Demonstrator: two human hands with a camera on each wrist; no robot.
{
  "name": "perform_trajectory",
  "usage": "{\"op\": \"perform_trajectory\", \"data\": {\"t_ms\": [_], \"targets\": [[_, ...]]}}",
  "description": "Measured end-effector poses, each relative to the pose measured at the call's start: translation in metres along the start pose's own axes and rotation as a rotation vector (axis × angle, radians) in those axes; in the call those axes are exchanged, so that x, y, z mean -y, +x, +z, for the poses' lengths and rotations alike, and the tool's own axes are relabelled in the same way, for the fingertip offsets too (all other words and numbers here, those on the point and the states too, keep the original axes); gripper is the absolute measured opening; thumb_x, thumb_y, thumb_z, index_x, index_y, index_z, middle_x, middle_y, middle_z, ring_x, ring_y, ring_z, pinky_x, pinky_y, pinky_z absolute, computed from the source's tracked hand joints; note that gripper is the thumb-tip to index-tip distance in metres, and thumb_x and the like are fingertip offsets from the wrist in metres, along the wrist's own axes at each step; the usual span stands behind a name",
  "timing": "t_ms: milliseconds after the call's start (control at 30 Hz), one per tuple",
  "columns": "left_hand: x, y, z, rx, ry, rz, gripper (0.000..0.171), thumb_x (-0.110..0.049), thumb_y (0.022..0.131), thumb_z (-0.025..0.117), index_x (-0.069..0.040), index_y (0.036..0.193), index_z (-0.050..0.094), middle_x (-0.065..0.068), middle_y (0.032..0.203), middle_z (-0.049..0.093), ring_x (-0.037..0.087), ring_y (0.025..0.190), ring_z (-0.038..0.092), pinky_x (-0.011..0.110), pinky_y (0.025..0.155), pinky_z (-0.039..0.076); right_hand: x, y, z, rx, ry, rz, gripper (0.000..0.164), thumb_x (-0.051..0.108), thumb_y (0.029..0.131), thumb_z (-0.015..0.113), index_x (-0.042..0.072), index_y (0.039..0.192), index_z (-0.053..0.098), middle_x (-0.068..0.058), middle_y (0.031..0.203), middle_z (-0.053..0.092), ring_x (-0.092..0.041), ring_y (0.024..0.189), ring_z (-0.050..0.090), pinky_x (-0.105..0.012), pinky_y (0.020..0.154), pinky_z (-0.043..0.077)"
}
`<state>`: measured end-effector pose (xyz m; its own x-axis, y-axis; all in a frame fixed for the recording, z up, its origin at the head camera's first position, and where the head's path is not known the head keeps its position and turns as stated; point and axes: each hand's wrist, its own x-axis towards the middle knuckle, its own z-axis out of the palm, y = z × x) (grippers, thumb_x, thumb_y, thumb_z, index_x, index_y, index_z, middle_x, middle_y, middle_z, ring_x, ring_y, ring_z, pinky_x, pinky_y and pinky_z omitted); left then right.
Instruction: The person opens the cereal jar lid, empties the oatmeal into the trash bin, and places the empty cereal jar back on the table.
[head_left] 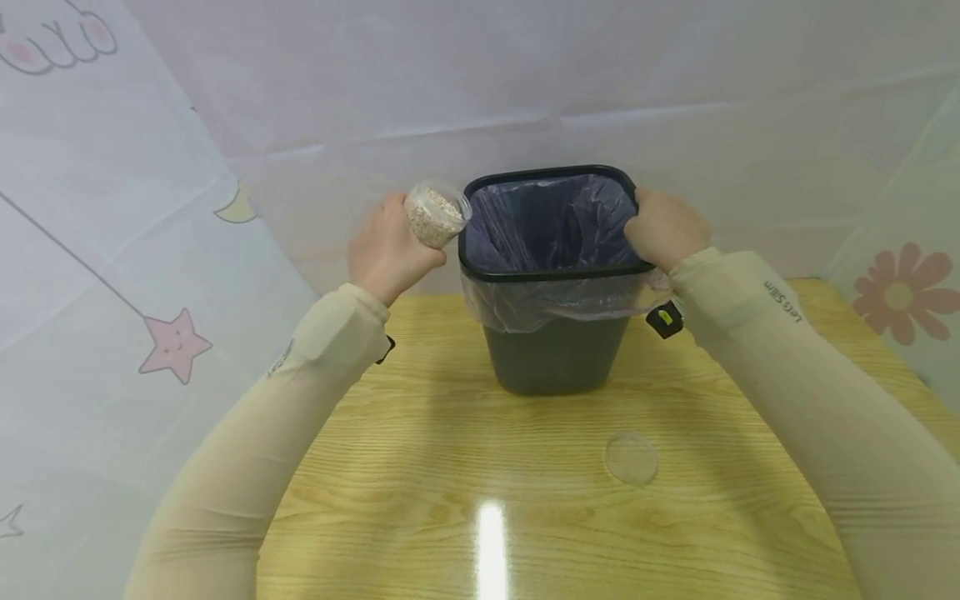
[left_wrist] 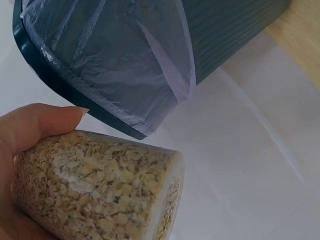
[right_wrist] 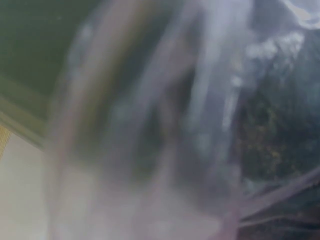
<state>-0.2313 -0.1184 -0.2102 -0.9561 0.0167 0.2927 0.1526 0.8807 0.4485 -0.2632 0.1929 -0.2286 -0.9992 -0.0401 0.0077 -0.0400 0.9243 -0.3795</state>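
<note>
Pale printed backdrop (head_left: 450,125) behind, wood-grain table (head_left: 420,500) in front, glare striping its near part; centre stage, a dark bin (head_left: 555,358) in a filmy liner (head_left: 532,312); and look at the left hand (head_left: 386,250), fingers and thumb wrapped round a clear jar (head_left: 437,218) of flakes (left_wrist: 100,185), held aloft and tilted just beside the bin's left rim; over on the other side, the right hand (head_left: 670,229) grips the rim, though whether it pinches the liner too I cannot tell, that wrist view being a blur; a clear disc (head_left: 632,458) lies flat on the table; here's the danger: tip the jar further out there and flakes could land on the table; a slackening grip could drop it; a hard tug on the right might skew the bin or slip the liner loose!
</note>
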Motion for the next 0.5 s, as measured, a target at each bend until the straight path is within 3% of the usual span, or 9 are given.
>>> {"op": "perform_trajectory", "data": {"t_ms": [300,500], "targets": [[-0.0062,0.0081,-0.0025,-0.011,0.065,0.014,0.073,-0.018,0.068,0.08,-0.002,0.131,0.048,0.013,0.119,0.058,0.03,0.107,0.056,0.046,0.087,0.049,0.004,-0.0012,-0.0005,0.003,0.008,0.014,0.057,0.009,0.09,0.032,-0.005,0.145,0.031,-0.035,0.14,0.04,-0.054,0.12,0.043,-0.066,0.087,0.042],[-0.0082,0.0111,-0.002,-0.029,0.114,0.021,0.072,-0.019,0.069,0.079,-0.003,0.132,0.047,0.015,0.121,0.057,0.032,0.11,0.054,0.047,0.089,0.048,0.0058,-0.0012,-0.0009,0.009,0.017,0.021,0.059,0.009,0.09,0.03,-0.004,0.148,0.027,-0.033,0.144,0.036,-0.053,0.123,0.041,-0.066,0.089,0.041]]}}
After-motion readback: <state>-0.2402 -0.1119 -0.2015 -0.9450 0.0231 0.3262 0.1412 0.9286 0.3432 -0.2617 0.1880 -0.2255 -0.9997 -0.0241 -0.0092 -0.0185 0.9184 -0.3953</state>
